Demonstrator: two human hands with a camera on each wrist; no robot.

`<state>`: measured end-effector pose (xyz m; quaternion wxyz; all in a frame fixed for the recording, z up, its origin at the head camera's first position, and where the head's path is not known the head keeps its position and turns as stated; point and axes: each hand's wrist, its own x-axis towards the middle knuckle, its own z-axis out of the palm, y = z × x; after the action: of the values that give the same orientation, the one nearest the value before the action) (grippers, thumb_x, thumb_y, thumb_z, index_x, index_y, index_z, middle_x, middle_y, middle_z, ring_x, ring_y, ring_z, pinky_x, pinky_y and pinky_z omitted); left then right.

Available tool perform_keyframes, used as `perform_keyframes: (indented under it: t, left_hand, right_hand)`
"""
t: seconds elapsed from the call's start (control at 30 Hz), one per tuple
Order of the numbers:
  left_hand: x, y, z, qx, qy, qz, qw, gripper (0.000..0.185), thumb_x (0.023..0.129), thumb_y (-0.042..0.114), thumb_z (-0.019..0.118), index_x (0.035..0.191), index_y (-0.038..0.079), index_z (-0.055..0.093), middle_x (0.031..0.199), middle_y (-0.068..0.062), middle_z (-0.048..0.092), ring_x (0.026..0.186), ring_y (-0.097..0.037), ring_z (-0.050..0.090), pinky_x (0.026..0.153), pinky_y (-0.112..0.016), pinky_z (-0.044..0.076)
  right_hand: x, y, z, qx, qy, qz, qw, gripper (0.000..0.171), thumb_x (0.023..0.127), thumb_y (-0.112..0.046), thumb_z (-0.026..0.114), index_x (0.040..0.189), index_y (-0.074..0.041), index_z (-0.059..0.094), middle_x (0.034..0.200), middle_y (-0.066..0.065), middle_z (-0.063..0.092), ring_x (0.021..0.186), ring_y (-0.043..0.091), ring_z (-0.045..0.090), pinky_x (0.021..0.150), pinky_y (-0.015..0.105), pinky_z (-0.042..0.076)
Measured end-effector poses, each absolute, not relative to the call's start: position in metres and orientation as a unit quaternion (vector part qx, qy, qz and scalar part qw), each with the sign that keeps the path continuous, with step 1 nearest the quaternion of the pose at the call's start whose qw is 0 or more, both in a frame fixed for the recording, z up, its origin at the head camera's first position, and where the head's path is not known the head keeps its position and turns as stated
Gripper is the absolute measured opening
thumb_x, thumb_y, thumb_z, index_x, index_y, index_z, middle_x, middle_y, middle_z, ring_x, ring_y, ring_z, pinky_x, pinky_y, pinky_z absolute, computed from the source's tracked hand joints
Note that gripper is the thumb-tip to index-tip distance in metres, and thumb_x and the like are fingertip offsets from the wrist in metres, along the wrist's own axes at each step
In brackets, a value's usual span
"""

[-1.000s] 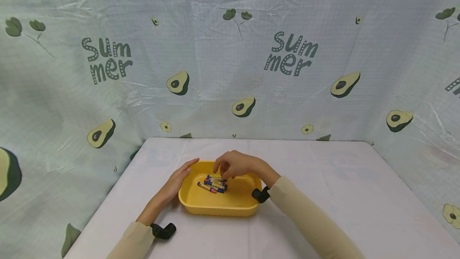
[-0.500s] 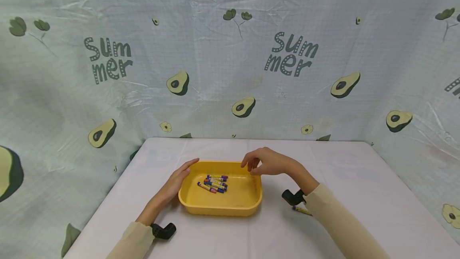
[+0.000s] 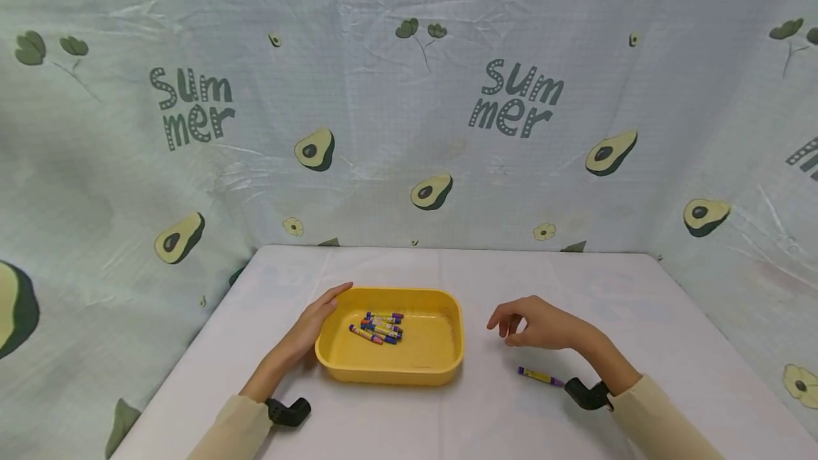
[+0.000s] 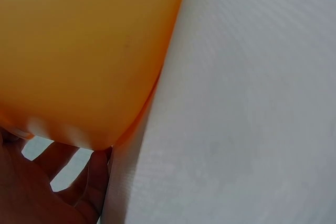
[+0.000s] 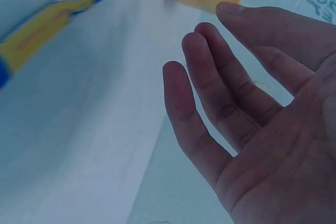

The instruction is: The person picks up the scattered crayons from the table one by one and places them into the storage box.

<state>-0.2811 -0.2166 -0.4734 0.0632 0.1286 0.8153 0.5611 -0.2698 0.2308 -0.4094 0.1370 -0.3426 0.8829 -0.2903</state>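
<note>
A yellow plastic tray [image 3: 409, 377] stands on the table, several crayons [image 3: 382, 328] with yellow wrappers heaped in its left half. My left hand [image 3: 311, 325] rests along the tray's left side, its fingertips touching the outer wall in the left wrist view. To the right of the tray, my right hand [image 3: 540, 323] hovers above the table with loosely bent fingers, and its palm [image 5: 283, 161] holds nothing. A single crayon [image 3: 540, 376] lies on the table below that hand, and the same crayon [image 5: 39, 30] shows large in the right wrist view.
A white cloth covers the table [image 3: 396, 424]. Behind it hangs a pale curtain [image 3: 383, 91] printed with avocados and lettering, which also runs down both sides. Each wrist bears a black camera mount, such as the right one [image 3: 586, 395].
My right hand has left the tray's inside, moving right and then nearer over the table. The single crayon on the table has come into full view. The left hand stays at the tray.
</note>
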Motion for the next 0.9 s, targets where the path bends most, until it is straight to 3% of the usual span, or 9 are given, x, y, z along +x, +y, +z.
perform_keyframes:
  t: [0.6,0.9]
  left_hand:
    - [-0.281,-0.217,-0.474,0.131,0.817,0.558,0.063,0.049,0.114,0.026,0.025,0.162,0.018,0.034,0.170,-0.015,0.030,0.156,-0.039,0.031,0.128,-0.059,0.023]
    - [-0.281,-0.218,-0.475,0.132,0.814,0.561,0.062,0.049,0.114,0.025,0.024,0.162,0.017,0.034,0.169,-0.016,0.030,0.155,-0.039,0.033,0.127,-0.058,0.025]
  right_hand:
    - [-0.254,0.259,-0.442,-0.303,0.887,-0.294,0.189,0.028,0.085,-0.013,0.081,0.112,-0.017,0.073,0.090,-0.004,0.068,0.081,0.003,0.061,0.072,0.021,0.053]
    - [-0.252,0.261,-0.447,-0.304,0.874,-0.318,0.205,0.028,0.084,-0.004,0.079,0.109,-0.014,0.074,0.090,-0.003,0.067,0.081,0.004,0.060,0.072,0.021,0.053]
